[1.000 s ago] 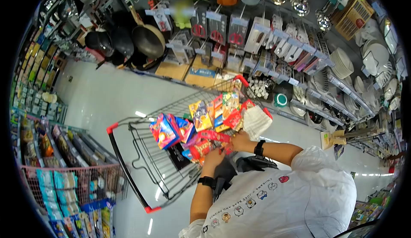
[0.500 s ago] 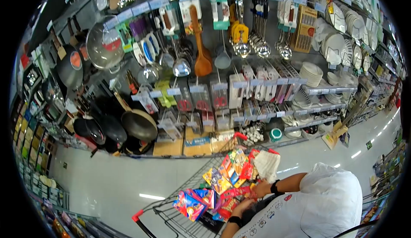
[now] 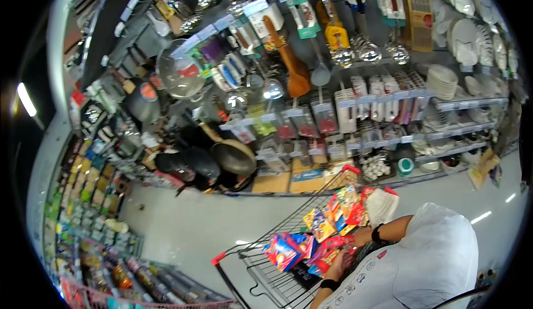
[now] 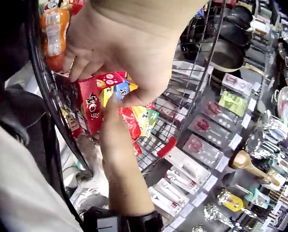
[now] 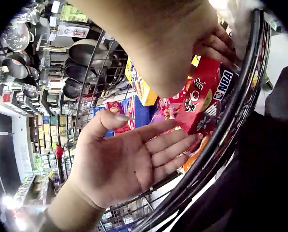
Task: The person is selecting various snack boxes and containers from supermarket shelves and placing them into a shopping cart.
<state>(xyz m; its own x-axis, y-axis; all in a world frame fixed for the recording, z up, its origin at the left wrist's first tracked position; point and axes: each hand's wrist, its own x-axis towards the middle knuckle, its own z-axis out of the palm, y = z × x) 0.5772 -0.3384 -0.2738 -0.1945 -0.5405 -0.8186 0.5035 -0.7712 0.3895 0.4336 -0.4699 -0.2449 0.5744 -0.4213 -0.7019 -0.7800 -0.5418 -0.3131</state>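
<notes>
Both hands are over a wire shopping cart (image 3: 277, 264) filled with colourful snack packages. A red box (image 5: 198, 99) with white characters and an NBA logo stands in it. My right hand (image 5: 168, 53) grips this box, its fingers curled over the far edge. My left hand (image 5: 122, 162) is palm up with straight fingers, their tips at the box's lower end. An orange-capped bottle (image 4: 55, 36) lies close to the left fingers in the left wrist view. Blue and pink bags (image 3: 284, 252), yellow packs (image 3: 319, 224) and a white cloth (image 3: 383, 204) lie around the hands.
Beyond the cart, a shelf wall carries frying pans (image 3: 233, 158), ladles (image 3: 320, 76), packaged scissors and white plates (image 3: 442, 81). Cardboard boxes (image 3: 272, 183) sit on the bottom shelf. Pale floor (image 3: 183, 214) runs between cart and shelves. A pink wire basket (image 3: 89, 295) stands lower left.
The head view has swung up from the cart to the shelves and then tilted, so the cart appears lower and further right. Both hands stay among the packages.
</notes>
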